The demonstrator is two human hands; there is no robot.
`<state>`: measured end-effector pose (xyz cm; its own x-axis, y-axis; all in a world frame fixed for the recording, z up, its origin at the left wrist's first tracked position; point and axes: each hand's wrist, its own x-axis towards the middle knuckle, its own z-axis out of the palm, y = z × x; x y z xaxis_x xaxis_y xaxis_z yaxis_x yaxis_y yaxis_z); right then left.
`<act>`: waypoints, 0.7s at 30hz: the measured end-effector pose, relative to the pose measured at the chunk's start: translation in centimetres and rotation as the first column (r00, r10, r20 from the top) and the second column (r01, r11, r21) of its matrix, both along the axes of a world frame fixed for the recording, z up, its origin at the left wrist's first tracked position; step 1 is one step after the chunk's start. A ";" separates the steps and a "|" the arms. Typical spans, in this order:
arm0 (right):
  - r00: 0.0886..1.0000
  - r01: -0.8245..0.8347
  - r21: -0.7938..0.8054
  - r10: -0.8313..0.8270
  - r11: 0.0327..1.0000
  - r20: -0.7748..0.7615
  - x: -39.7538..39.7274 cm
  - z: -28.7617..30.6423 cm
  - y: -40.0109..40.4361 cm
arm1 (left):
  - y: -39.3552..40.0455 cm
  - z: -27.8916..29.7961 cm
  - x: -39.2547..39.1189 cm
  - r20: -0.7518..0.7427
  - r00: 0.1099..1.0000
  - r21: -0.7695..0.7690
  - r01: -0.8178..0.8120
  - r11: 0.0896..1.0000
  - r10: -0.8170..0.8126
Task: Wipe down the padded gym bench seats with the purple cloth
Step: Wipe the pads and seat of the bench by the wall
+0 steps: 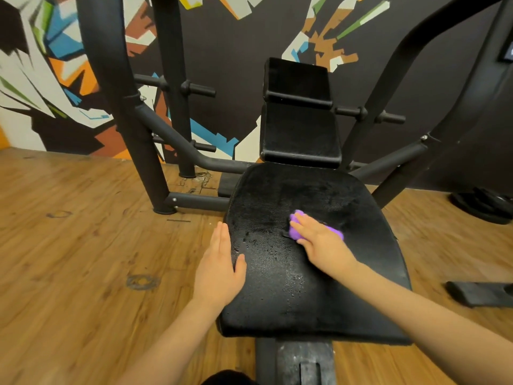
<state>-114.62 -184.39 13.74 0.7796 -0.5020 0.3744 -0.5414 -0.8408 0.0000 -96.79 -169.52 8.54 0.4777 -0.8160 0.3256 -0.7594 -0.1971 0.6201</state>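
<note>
Purple cloth is lying mid-seat under your flat, outstretched right hand; your left hand, also flat-fingered, is bracing the seat pad edge. Keep overlapping strokes toward the wet specks.

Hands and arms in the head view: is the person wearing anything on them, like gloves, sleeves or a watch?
Nothing shows. The left hand and the right hand are bare: no gloves, rings, watch or wristband in view. Both forearms are uncovered up to the picture's edge, so any sleeve ends above what the camera sees.
</note>
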 end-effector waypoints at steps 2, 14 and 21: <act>0.992 -0.122 -0.052 0.120 0.991 -0.048 3.5 0.7 1.6 | 0.8 -0.7 -0.1 0.023 0.999 -0.011 0.032 0.999 -0.032; 0.919 -0.355 0.034 0.356 0.934 -0.170 5.4 -1.1 3.3 | 1.4 -1.5 -0.6 0.025 1.000 -0.016 0.012 1.000 -0.012; 0.962 -0.256 0.095 0.263 0.962 -0.071 10.1 0.7 4.1 | 1.5 -1.1 -0.9 -0.010 0.999 0.009 -0.047 0.999 0.047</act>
